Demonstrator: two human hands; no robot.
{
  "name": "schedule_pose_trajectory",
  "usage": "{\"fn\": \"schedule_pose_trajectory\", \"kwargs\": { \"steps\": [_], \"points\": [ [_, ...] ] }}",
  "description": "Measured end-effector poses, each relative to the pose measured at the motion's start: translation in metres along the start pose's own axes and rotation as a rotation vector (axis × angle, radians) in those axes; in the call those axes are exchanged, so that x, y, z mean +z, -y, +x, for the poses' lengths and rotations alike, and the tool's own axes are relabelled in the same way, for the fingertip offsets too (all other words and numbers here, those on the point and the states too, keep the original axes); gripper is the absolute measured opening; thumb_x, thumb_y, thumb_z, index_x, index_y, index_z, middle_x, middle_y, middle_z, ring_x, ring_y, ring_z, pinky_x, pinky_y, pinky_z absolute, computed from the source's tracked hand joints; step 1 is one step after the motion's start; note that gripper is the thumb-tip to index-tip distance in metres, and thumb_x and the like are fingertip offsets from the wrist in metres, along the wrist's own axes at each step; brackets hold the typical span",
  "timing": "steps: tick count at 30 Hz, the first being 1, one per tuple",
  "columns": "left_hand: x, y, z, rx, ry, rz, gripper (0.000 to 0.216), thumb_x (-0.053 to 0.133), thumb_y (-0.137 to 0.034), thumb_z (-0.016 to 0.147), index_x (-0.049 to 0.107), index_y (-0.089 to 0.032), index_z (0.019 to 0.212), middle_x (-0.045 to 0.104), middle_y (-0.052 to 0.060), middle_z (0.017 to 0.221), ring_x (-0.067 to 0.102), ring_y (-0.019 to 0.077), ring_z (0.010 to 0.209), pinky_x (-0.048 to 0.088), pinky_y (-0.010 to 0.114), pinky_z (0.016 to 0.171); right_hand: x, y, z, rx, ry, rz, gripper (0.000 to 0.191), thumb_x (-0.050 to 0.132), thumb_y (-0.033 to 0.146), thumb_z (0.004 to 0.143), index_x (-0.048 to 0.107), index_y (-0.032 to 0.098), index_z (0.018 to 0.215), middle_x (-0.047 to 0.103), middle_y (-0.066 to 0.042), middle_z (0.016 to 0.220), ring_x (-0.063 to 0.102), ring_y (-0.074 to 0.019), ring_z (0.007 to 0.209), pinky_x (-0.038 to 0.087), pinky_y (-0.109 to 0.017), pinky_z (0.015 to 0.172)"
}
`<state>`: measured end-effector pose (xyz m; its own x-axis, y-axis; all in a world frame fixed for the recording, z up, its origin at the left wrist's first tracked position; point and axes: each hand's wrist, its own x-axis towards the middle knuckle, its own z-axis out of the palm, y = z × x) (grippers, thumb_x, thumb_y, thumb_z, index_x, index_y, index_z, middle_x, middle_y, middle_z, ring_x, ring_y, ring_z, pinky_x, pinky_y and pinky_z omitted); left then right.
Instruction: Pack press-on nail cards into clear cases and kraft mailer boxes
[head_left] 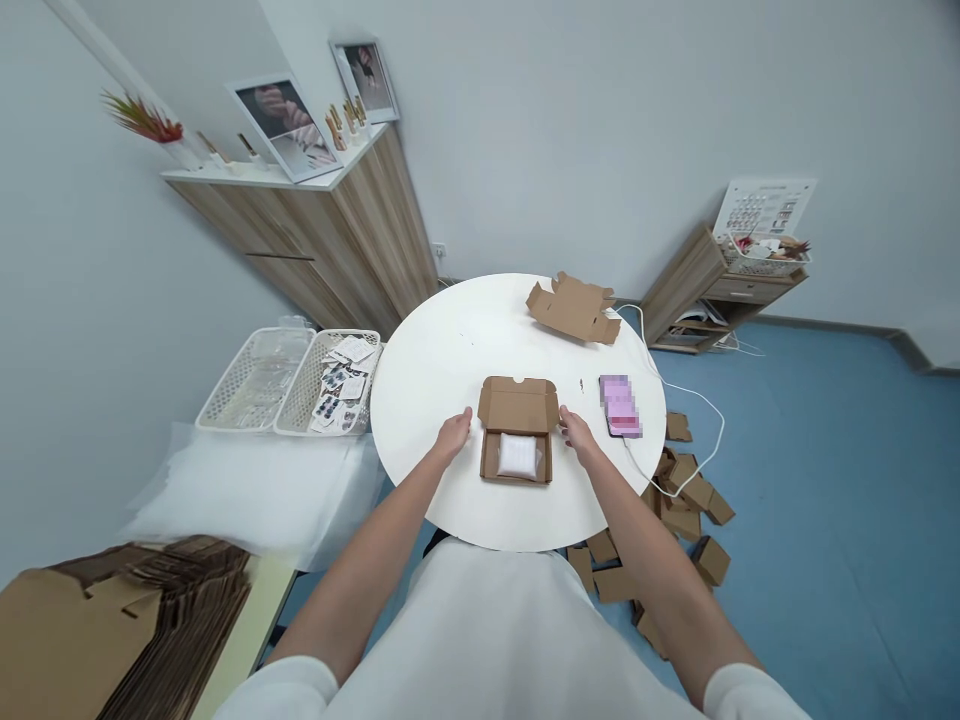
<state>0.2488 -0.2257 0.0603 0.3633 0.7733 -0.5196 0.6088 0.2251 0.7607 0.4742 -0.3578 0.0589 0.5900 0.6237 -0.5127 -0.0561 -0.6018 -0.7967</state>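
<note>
Flanking open box near table edge, left hand half-open, just apart, right hand half-open by lid.

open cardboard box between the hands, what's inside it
A white wrapped packet lies inside the open cardboard box. Whatever is beneath the packet is covered, and its contents cannot be made out.

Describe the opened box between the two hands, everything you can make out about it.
The box is small, shallow and brown, apparently cardboard. It sits open on the white table, its lid swung back on the far side, with side flaps and a small notch in the far edge. Inside lies a white pack in translucent wrapping. The left hand is beside it, just apart; the right hand is at its right side, contact unclear.
</note>
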Motion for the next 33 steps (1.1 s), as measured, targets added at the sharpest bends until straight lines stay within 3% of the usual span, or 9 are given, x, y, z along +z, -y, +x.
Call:
{"fn": "schedule_pose_trajectory", "kwargs": {
  "steps": [3,9,13,17,20,23,26,28,33],
  "points": [
    [0.001,-0.007,0.014,-0.072,0.075,-0.255,0.065,0.022,-0.062,0.079,0.049,-0.012,0.111,0.052,0.016,0.118,0.052,0.0222,0.103,0.044,0.032,0.078,0.005,0.013,0.013,0.09,0.127,0.104,0.059,0.033,0.061,0.076,0.052,0.02,0.114,0.051,-0.008,0.122,0.049,-0.0228,0.107,0.036,-0.036,0.088],
    [0.014,-0.019,0.019,0.083,0.134,-0.415,0.064,0.023,-0.063,0.079,0.054,-0.015,0.109,0.055,0.011,0.117,0.051,0.0205,0.105,0.04,0.032,0.086,0.018,0.025,0.014,-0.02,0.235,0.207,0.054,0.027,0.06,0.08,0.044,0.03,0.121,0.041,0.0,0.132,0.037,-0.0203,0.12,0.027,-0.039,0.097],
    [0.01,-0.025,0.017,0.171,0.114,-0.359,0.066,0.016,-0.061,0.081,0.052,-0.018,0.115,0.05,0.009,0.123,0.045,0.0212,0.11,0.039,0.034,0.086,0.013,0.026,0.012,-0.148,0.177,0.09,0.049,0.031,0.053,0.082,0.044,0.027,0.121,0.043,-0.003,0.128,0.038,-0.02,0.117,0.032,-0.037,0.094],
    [0.004,-0.018,0.006,0.198,0.121,-0.18,0.069,0.004,-0.059,0.082,0.046,-0.021,0.122,0.047,0.007,0.125,0.046,0.0196,0.106,0.042,0.032,0.082,0.007,0.017,0.004,-0.349,0.079,-0.13,0.041,0.036,0.045,0.082,0.055,0.019,0.107,0.055,-0.007,0.104,0.044,-0.0216,0.105,0.036,-0.036,0.088],
    [-0.001,-0.008,-0.007,0.206,0.188,-0.11,0.074,-0.007,-0.056,0.081,0.044,-0.023,0.124,0.051,0.006,0.12,0.051,0.0171,0.1,0.043,0.03,0.079,0.006,0.004,-0.007,-0.431,0.129,-0.185,0.038,0.046,0.033,0.077,0.051,0.018,0.111,0.053,-0.007,0.102,0.051,-0.0191,0.093,0.04,-0.036,0.084],
    [-0.007,0.001,-0.016,0.205,0.263,-0.141,0.075,-0.01,-0.055,0.081,0.043,-0.026,0.124,0.052,0.005,0.119,0.052,0.0177,0.099,0.043,0.031,0.079,0.003,-0.01,-0.019,-0.449,0.231,-0.12,0.054,0.048,0.017,0.07,0.041,0.022,0.123,0.049,-0.007,0.112,0.053,-0.0174,0.094,0.041,-0.036,0.084],
    [-0.012,0.007,-0.022,0.148,0.282,-0.162,0.07,-0.003,-0.057,0.081,0.044,-0.026,0.123,0.053,0.005,0.119,0.052,0.0196,0.101,0.042,0.033,0.079,-0.004,-0.022,-0.029,-0.429,0.391,-0.011,0.066,0.042,0.01,0.066,0.033,0.027,0.129,0.045,-0.005,0.124,0.05,-0.0178,0.105,0.039,-0.036,0.087],
    [-0.013,0.009,-0.025,0.101,0.294,-0.129,0.068,0.004,-0.059,0.082,0.047,-0.025,0.121,0.054,0.006,0.118,0.053,0.0204,0.1,0.042,0.033,0.078,-0.012,-0.026,-0.034,-0.379,0.465,0.042,0.064,0.04,0.011,0.065,0.038,0.028,0.127,0.045,-0.004,0.127,0.046,-0.0192,0.111,0.038,-0.038,0.089],
    [-0.004,0.017,-0.031,0.104,0.238,-0.024,0.053,0.039,-0.059,0.076,0.054,-0.022,0.111,0.058,0.006,0.111,0.056,0.0196,0.093,0.043,0.029,0.074,-0.021,-0.029,-0.04,-0.177,0.447,0.075,0.042,0.034,0.024,0.075,0.054,0.025,0.112,0.05,-0.004,0.123,0.051,-0.0199,0.105,0.041,-0.037,0.083]
  ]
}}
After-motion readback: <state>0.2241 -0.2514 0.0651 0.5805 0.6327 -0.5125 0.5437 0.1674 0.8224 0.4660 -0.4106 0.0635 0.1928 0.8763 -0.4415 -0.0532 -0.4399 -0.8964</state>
